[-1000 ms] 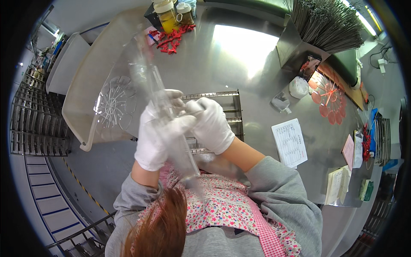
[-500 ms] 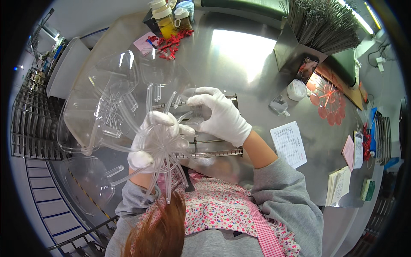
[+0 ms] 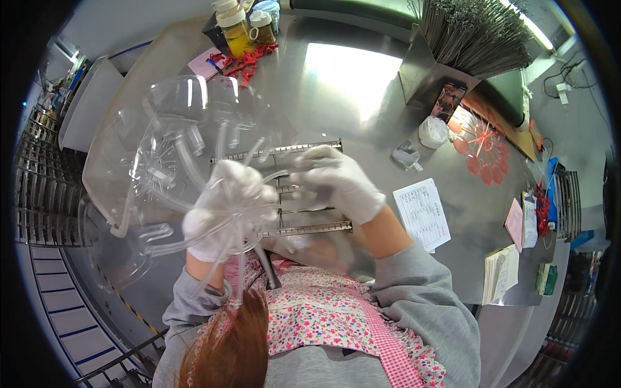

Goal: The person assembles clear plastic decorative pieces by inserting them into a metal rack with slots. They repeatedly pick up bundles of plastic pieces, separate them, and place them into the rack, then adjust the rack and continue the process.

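My left hand (image 3: 226, 210), in a white glove, holds up a clear glass piece (image 3: 171, 161) with several thin tubes and a rounded body, close to the camera. The piece blurs and covers much of the left of the steel table (image 3: 349, 84). My right hand (image 3: 339, 184), also gloved, is just right of it, fingers curled on a thin clear tube that runs over from the glass piece. Both hands hover above a flat metal rack (image 3: 310, 227) with cross bars, lying near the table's front edge.
A translucent tray (image 3: 123, 90) lies at the left. Jars (image 3: 236, 26) and red clips (image 3: 244, 61) stand at the back, a box of metal rods (image 3: 472, 39) at back right. A white cup (image 3: 433, 132), a paper sheet (image 3: 424, 213) and booklets (image 3: 501, 271) lie right.
The glass piece has been lifted higher and nearer the camera. My left hand rose with it; my right hand shifted slightly right over the rack.
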`<state>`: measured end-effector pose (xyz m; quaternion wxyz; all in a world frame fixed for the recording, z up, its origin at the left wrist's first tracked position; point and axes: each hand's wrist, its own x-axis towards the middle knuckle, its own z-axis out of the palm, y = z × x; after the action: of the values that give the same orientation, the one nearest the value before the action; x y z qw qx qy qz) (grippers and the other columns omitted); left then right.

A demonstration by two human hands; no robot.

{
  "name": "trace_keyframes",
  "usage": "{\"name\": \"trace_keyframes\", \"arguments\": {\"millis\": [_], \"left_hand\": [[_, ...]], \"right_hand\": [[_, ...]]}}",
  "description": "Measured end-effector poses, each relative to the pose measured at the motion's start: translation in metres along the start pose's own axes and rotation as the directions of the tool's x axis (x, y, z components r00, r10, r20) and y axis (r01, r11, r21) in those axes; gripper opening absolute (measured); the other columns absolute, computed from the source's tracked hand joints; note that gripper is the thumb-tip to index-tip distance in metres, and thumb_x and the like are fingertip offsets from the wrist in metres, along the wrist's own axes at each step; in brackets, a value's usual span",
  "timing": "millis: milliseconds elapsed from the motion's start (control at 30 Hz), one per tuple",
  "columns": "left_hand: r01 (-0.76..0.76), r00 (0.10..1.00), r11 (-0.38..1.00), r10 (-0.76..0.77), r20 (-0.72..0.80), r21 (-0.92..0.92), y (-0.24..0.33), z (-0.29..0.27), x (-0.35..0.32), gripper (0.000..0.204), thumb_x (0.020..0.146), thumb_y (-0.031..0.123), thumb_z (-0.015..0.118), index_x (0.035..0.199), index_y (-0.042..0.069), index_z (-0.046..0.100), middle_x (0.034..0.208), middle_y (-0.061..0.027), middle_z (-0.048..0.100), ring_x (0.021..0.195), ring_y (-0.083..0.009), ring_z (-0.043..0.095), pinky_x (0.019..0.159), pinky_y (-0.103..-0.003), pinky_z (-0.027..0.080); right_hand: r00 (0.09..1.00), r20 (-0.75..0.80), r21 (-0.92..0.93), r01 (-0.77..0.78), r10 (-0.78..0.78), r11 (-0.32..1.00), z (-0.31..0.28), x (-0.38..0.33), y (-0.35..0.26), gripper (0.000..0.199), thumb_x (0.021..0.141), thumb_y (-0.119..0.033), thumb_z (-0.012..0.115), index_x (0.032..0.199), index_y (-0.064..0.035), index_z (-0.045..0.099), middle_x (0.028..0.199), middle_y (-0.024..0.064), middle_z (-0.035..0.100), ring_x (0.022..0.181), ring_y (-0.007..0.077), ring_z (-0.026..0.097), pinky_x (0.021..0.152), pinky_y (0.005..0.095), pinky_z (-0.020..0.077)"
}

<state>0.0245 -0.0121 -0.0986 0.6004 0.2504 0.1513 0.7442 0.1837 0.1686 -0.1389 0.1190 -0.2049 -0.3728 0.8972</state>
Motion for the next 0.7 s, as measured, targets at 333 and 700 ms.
{"name": "trace_keyframes", "arguments": {"millis": [333,700], "left_hand": [[0.026,0.996,0.999,-0.029,0.090,0.033,0.014,-0.032,-0.007,0.056,0.072,0.036,0.087,0.104,0.010,0.050,0.110,-0.0110,0.053,0.119,-0.0357,0.057,0.086,-0.043,0.055],[0.226,0.943,0.958,-0.260,0.206,0.176,0.019,-0.015,-0.006,0.115,0.053,0.085,0.080,0.124,0.000,0.050,0.115,-0.0237,0.060,0.109,-0.0437,0.066,0.084,-0.053,0.060]], "right_hand": [[0.880,-0.445,-0.826,-0.475,-0.167,-0.304,-0.072,-0.014,-0.007,0.053,0.077,-0.037,0.083,0.118,-0.0082,0.066,0.121,0.0166,0.064,0.113,0.0335,0.064,0.096,0.0445,0.0537],[0.862,0.137,-0.950,0.253,-0.488,0.181,0.044,0.014,-0.003,0.094,0.068,-0.030,0.091,0.142,0.0037,0.043,0.123,0.0222,0.062,0.109,0.0347,0.067,0.095,0.0406,0.0547]]}}
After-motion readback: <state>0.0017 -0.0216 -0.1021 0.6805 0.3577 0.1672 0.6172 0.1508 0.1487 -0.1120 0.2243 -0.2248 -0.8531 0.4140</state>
